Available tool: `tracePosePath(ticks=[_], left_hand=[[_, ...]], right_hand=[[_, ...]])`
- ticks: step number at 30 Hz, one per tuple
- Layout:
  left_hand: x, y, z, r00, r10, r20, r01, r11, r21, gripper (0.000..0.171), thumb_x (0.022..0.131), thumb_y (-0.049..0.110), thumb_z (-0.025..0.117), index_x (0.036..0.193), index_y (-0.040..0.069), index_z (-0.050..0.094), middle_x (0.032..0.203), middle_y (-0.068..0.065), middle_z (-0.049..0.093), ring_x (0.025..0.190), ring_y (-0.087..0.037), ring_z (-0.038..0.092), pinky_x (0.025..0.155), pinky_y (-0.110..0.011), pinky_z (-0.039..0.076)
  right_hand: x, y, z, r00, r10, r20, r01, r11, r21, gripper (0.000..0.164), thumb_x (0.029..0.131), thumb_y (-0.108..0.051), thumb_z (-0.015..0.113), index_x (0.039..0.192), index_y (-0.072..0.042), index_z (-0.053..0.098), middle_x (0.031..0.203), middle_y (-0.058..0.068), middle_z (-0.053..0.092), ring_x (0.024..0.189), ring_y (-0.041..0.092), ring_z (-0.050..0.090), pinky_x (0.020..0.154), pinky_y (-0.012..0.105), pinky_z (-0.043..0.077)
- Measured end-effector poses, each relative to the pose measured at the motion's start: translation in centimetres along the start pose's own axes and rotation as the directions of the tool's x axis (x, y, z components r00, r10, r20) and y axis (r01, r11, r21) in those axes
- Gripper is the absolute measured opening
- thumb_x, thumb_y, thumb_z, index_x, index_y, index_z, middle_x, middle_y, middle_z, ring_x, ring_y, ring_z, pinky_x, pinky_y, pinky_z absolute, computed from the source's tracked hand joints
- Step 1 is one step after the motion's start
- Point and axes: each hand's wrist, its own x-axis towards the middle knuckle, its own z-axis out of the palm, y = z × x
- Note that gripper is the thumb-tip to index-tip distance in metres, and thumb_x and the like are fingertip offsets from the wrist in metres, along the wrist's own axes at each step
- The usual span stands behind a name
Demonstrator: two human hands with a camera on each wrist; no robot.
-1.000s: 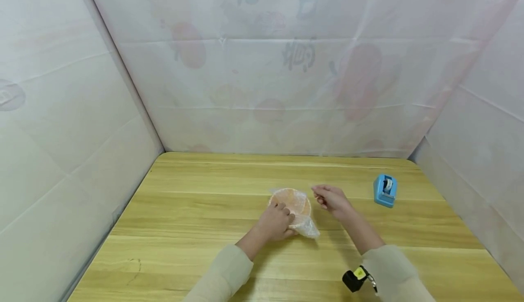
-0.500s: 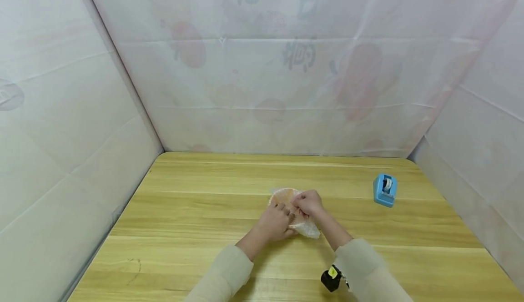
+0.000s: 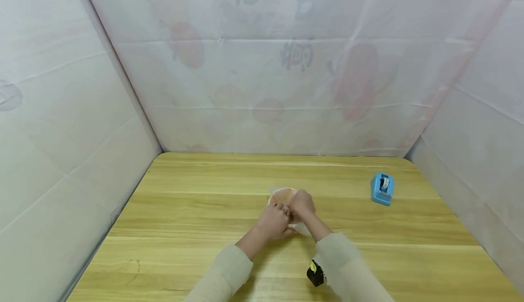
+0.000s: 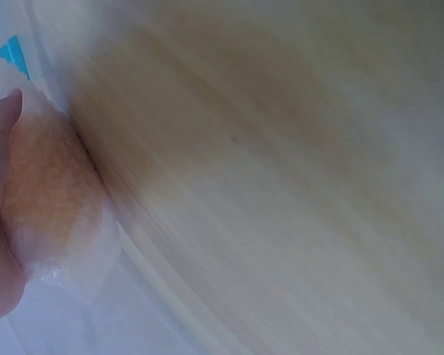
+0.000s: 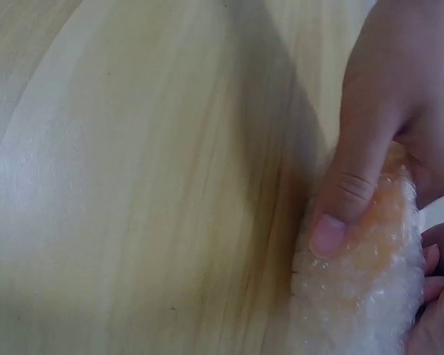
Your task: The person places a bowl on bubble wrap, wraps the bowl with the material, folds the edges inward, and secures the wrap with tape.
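A round orange object wrapped in bubble wrap (image 3: 282, 196) sits on the table; the wrap hides its exact kind. My left hand (image 3: 275, 221) grips its near left side, and in the left wrist view the thumb (image 4: 4, 118) lies along the wrap. My right hand (image 3: 302, 203) is on its right side, close against the left fingers. In the right wrist view, the right thumb (image 5: 333, 229) presses the bubble wrap (image 5: 362, 296) while the other fingers go behind the bundle, partly hidden.
A blue tape dispenser (image 3: 382, 189) with a white roll stands at the table's right. A small black and yellow device (image 3: 315, 274) is by the right sleeve. Printed cloth walls (image 3: 262, 88) enclose the wooden table (image 3: 196, 193).
My right hand came in from the right, fingertips pinched together, and moved left onto the wrapped bundle. The left hand has kept its hold in the same place.
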Motion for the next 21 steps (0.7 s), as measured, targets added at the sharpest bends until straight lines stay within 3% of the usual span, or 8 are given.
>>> tracePosePath(ticks=[8,15,21], left_hand=[[0.0,0.0,0.3,0.999,0.009,-0.043,-0.010,1.000,-0.013,0.045,0.088,0.064,0.040,0.080,0.028,0.066,0.087,0.010,0.065,0.084,-0.010,0.055,0.087,-0.031,0.040],[-0.2,-0.4,0.5,0.994,0.028,-0.109,-0.029,1.000,-0.007,0.045,0.087,0.062,0.046,0.068,0.026,0.066,0.071,0.008,0.065,0.078,-0.010,0.056,0.087,-0.031,0.040],[-0.3,-0.4,0.1,0.998,0.034,-0.052,-0.034,0.999,-0.010,0.045,0.087,0.062,0.046,0.068,0.025,0.065,0.079,0.009,0.065,0.080,-0.009,0.056,0.086,-0.029,0.040]], right_hand=[[0.4,-0.6,1.3,0.996,0.037,-0.083,-0.047,0.990,-0.131,0.020,0.077,-0.003,0.060,0.060,-0.008,0.051,0.061,0.005,0.055,0.049,0.014,0.043,0.040,0.024,0.033],[0.4,-0.6,2.6,0.987,-0.044,-0.153,0.016,0.983,-0.183,0.017,0.081,-0.009,0.065,0.066,-0.005,0.058,0.062,0.009,0.058,0.047,0.014,0.040,0.038,0.022,0.029],[0.2,-0.1,2.3,0.976,-0.179,-0.127,0.148,0.964,-0.221,0.016,0.079,-0.010,0.069,0.067,-0.005,0.058,0.064,0.009,0.058,0.049,0.015,0.042,0.039,0.022,0.031]])
